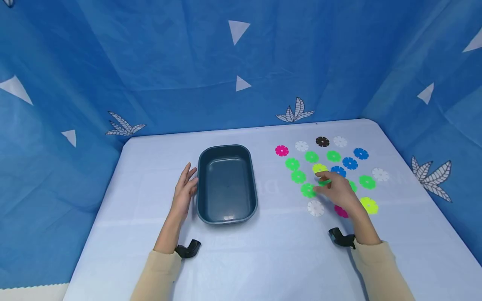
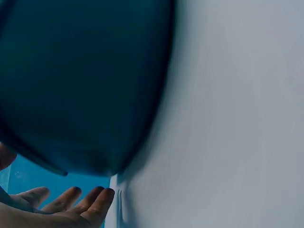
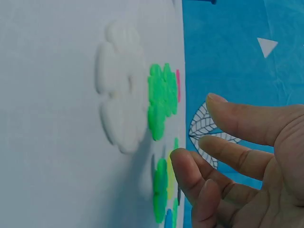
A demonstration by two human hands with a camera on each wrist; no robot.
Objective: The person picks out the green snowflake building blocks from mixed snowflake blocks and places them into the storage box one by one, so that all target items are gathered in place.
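Observation:
My left hand (image 1: 183, 194) is beside the left wall of a dark blue-grey rectangular tub (image 1: 227, 190), its fingers loosely extended; whether they touch the rim, I cannot tell. In the left wrist view, fingers (image 2: 97, 206) spread below the tub (image 2: 80, 85). Over the flower-shaped plastic discs on the right hovers my right hand (image 1: 337, 190), fingers bent and thumb apart. A green disc (image 1: 324, 182) shows between its thumb and fingers. From the right wrist, that green disc (image 3: 160, 192) appears beyond the fingertips, and no disc is visible in the hand's grasp.
Several other discs lie scattered there: green (image 1: 298, 177), blue (image 1: 350, 163), white (image 1: 315, 207), yellow (image 1: 370, 205), pink (image 1: 281, 150) and brown (image 1: 322, 141). A white cloth covers the table (image 1: 271, 251). Blue curtains (image 1: 169, 62) surround its back and sides.

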